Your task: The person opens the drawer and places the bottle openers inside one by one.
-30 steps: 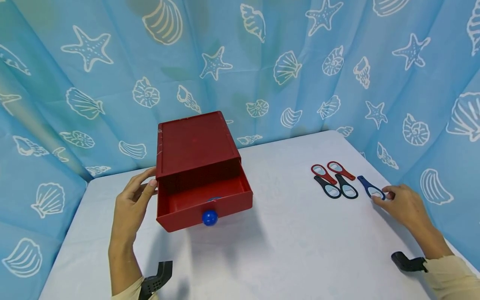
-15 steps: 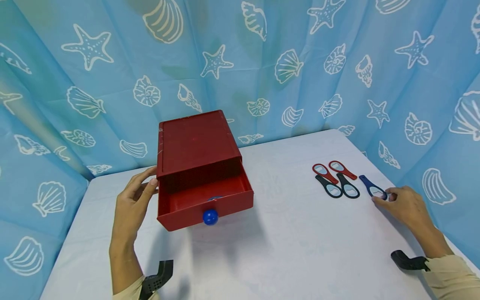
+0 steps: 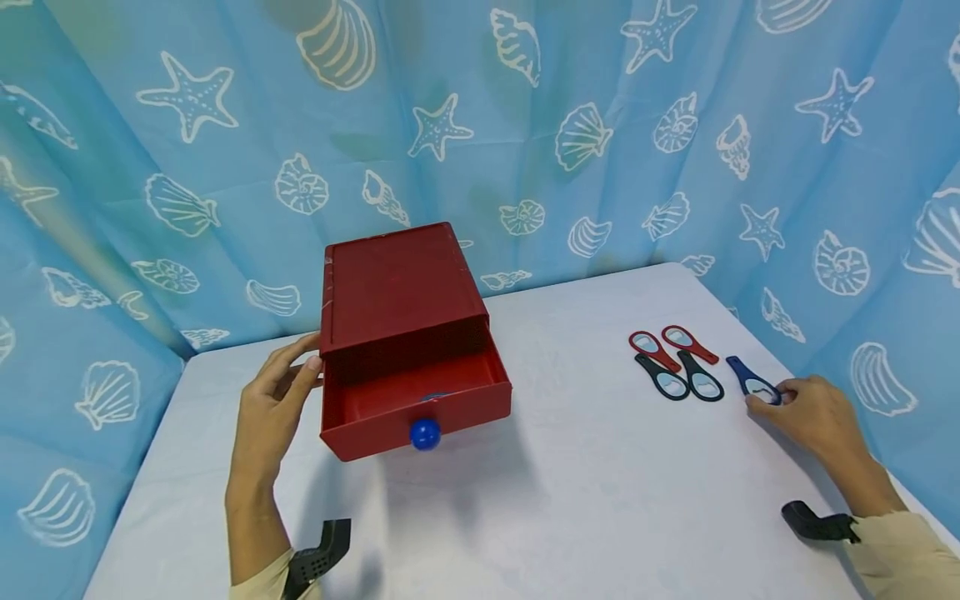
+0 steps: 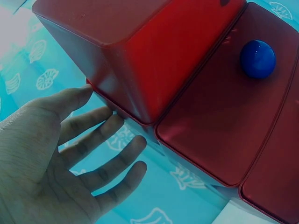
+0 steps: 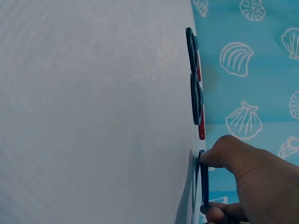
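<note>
I'm watching the right hand point(image 3: 817, 417) pinching the blue opener point(image 3: 744, 374) at frame right, four others point(image 3: 670, 384) lying unheld, while the left hand point(image 3: 262, 408), fingers spread, is touching the box point(image 3: 405, 287) left of centre, its drawer point(image 3: 375, 432) already open.

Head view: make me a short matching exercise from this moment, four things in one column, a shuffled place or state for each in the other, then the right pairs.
Things
1. blue ring-ended piece
2. black ring-ended pieces
3. drawer
4. left hand

Places and states
A. pulled out
B. at the side wall of the red cabinet
C. in the grip of the right hand
D. just in front of two red pieces

Right pairs: 1-C, 2-D, 3-A, 4-B
</note>
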A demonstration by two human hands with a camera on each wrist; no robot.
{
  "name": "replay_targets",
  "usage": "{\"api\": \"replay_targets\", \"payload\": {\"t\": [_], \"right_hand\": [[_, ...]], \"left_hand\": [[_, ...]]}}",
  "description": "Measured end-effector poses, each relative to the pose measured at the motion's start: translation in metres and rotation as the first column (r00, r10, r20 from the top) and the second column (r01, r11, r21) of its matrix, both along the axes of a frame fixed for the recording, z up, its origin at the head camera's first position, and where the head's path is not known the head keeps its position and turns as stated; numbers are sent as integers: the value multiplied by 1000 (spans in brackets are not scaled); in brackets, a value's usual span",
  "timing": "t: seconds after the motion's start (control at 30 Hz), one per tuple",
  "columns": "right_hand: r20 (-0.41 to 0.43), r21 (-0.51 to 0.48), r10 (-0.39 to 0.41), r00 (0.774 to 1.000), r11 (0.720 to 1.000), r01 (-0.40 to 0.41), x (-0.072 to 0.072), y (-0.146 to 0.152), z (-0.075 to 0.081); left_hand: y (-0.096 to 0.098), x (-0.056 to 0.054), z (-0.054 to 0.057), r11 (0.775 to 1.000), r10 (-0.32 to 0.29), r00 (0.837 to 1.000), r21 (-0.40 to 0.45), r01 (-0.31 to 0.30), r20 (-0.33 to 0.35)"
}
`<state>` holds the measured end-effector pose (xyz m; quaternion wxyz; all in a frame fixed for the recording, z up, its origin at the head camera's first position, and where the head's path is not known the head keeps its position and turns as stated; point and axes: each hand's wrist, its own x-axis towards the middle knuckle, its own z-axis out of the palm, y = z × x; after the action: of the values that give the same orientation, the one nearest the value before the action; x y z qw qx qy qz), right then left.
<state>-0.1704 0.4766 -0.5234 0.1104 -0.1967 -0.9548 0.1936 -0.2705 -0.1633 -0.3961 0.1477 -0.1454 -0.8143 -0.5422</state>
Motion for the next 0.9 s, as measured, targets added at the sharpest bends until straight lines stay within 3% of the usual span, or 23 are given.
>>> {"api": "replay_targets", "payload": {"t": [0.37,0.9], "right_hand": [[-71,-3,-25,997,1000,25,-3,-11,12],[-189,19,62,980,998,-60,2,-48,42]], "left_hand": [[-2,-2,-1,1000,-12,1000,6,13,-7],[-3,-3,-1,1000,-19,1000,10,19,-10]]}}
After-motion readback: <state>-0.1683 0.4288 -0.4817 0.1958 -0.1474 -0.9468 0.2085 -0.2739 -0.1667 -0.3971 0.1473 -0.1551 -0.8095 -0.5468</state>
